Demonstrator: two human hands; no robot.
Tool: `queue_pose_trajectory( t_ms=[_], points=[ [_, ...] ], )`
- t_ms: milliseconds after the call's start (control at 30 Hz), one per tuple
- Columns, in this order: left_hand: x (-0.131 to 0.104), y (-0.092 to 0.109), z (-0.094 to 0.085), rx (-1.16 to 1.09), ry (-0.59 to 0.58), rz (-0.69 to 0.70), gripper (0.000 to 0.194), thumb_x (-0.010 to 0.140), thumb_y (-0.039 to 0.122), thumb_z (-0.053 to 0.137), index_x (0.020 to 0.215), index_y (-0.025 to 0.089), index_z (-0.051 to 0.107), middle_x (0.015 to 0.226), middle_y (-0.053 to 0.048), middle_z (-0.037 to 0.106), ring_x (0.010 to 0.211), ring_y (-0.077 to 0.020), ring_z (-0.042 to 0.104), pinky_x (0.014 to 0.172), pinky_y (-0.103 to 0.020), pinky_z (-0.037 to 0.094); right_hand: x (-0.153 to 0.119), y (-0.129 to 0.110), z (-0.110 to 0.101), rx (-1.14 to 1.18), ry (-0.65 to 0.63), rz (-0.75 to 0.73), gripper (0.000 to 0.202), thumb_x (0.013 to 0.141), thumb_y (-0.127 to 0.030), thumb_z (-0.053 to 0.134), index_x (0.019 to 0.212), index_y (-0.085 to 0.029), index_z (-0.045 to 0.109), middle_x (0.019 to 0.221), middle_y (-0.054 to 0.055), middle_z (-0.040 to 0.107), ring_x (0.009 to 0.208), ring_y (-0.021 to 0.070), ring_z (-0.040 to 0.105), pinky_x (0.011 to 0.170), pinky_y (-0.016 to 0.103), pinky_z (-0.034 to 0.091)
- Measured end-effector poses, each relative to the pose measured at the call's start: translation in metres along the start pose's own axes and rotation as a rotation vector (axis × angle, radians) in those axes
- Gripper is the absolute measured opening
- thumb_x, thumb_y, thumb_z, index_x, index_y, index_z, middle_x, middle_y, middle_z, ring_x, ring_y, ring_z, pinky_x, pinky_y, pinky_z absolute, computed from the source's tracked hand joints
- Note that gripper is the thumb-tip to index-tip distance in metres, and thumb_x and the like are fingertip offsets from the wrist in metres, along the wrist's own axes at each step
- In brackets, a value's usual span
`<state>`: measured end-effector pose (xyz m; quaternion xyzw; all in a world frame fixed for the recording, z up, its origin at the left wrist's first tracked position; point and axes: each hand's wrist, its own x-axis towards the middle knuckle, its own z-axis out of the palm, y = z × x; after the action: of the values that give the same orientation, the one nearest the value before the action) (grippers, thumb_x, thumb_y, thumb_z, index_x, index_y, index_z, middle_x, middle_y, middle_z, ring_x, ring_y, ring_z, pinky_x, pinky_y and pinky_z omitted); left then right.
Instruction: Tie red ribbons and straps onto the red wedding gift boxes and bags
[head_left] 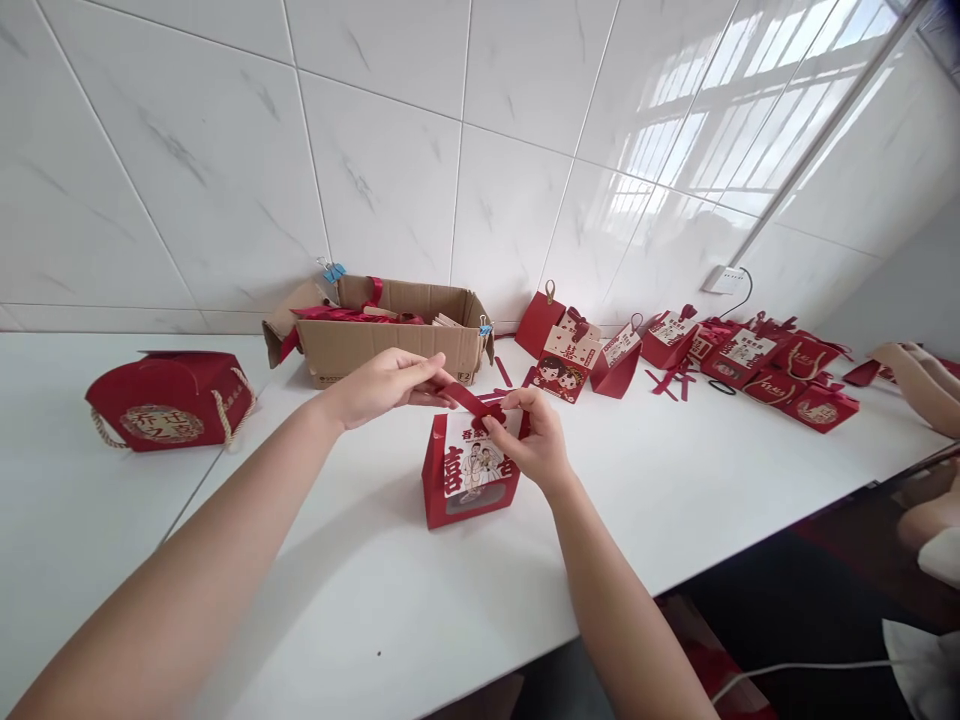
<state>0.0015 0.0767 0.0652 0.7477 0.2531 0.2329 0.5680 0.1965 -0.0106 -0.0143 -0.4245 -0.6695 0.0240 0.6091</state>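
A red gift box (474,475) with a white printed front flap and a small window stands upright on the white table, below both hands. Above its top, my left hand (397,385) pinches one end of a red ribbon (465,399), palm turned partly up. The ribbon slants down to the top of the box. My right hand (534,440) is closed on the ribbon at the box's top, thumb in front; its fingers hide part of the ribbon and the box's upper right edge.
A cardboard carton (382,345) of red material stands by the wall, a larger red box (172,405) at the left. Several red boxes (750,355) and loose ribbons (673,384) lie to the right. Another person's arm (916,385) rests at the far right.
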Motion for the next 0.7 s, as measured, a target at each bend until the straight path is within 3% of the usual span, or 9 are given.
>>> queue_pose_trajectory(
  t_ms=[67, 133, 233, 467, 600, 700],
  points=[
    [-0.005, 0.005, -0.005, 0.011, -0.088, 0.034, 0.039, 0.079, 0.048, 0.062, 0.098, 0.017, 0.073, 0.106, -0.012, 0.071, 0.106, -0.0278, 0.064, 0.100, -0.045, 0.048, 0.001, 0.000, 0.000, -0.027, 0.006, -0.026, 0.014, 0.078, -0.024, 0.064, 0.082, -0.023, 0.051, 0.070, -0.003, 0.056, 0.061, 0.0115, 0.052, 0.057, 0.026, 0.044],
    [-0.009, 0.010, -0.008, 0.105, -0.103, 0.076, 0.032, 0.076, 0.039, 0.067, 0.103, 0.023, 0.072, 0.113, -0.008, 0.069, 0.112, -0.0272, 0.060, 0.100, -0.045, 0.048, 0.003, 0.000, 0.001, -0.047, 0.015, -0.073, 0.008, 0.080, -0.021, 0.061, 0.079, -0.022, 0.054, 0.070, -0.002, 0.057, 0.062, 0.0119, 0.053, 0.058, 0.026, 0.045],
    [-0.012, 0.014, -0.006, 0.232, -0.028, 0.124, 0.029, 0.077, 0.036, 0.065, 0.105, 0.027, 0.071, 0.113, -0.004, 0.069, 0.111, -0.0236, 0.061, 0.098, -0.041, 0.050, 0.004, -0.001, 0.003, -0.061, 0.036, -0.129, 0.006, 0.080, -0.019, 0.060, 0.076, -0.022, 0.058, 0.070, 0.000, 0.058, 0.065, 0.0130, 0.056, 0.060, 0.028, 0.047],
    [-0.011, 0.014, 0.012, 0.472, 0.200, 0.198, 0.026, 0.080, 0.043, 0.059, 0.095, 0.027, 0.073, 0.106, -0.004, 0.068, 0.093, -0.0193, 0.064, 0.083, -0.033, 0.054, 0.003, -0.002, 0.007, -0.071, 0.050, -0.164, 0.005, 0.081, -0.022, 0.060, 0.075, -0.022, 0.060, 0.071, 0.001, 0.060, 0.065, 0.0138, 0.057, 0.058, 0.028, 0.048],
    [-0.011, 0.013, 0.021, 0.403, 0.307, 0.128, 0.024, 0.077, 0.041, 0.064, 0.092, 0.024, 0.074, 0.098, -0.004, 0.072, 0.094, -0.0213, 0.066, 0.085, -0.034, 0.054, 0.004, -0.003, 0.005, -0.071, 0.045, -0.212, 0.004, 0.080, -0.021, 0.062, 0.077, -0.022, 0.060, 0.074, 0.002, 0.061, 0.067, 0.0140, 0.057, 0.060, 0.029, 0.050],
    [-0.011, 0.013, 0.026, 0.351, 0.297, 0.106, 0.024, 0.074, 0.038, 0.067, 0.091, 0.023, 0.074, 0.095, -0.004, 0.074, 0.092, -0.0222, 0.067, 0.085, -0.036, 0.055, 0.004, -0.003, 0.004, -0.050, 0.023, -0.250, 0.005, 0.079, -0.019, 0.063, 0.080, -0.022, 0.059, 0.076, 0.002, 0.061, 0.069, 0.0142, 0.057, 0.061, 0.029, 0.050]
  ],
)
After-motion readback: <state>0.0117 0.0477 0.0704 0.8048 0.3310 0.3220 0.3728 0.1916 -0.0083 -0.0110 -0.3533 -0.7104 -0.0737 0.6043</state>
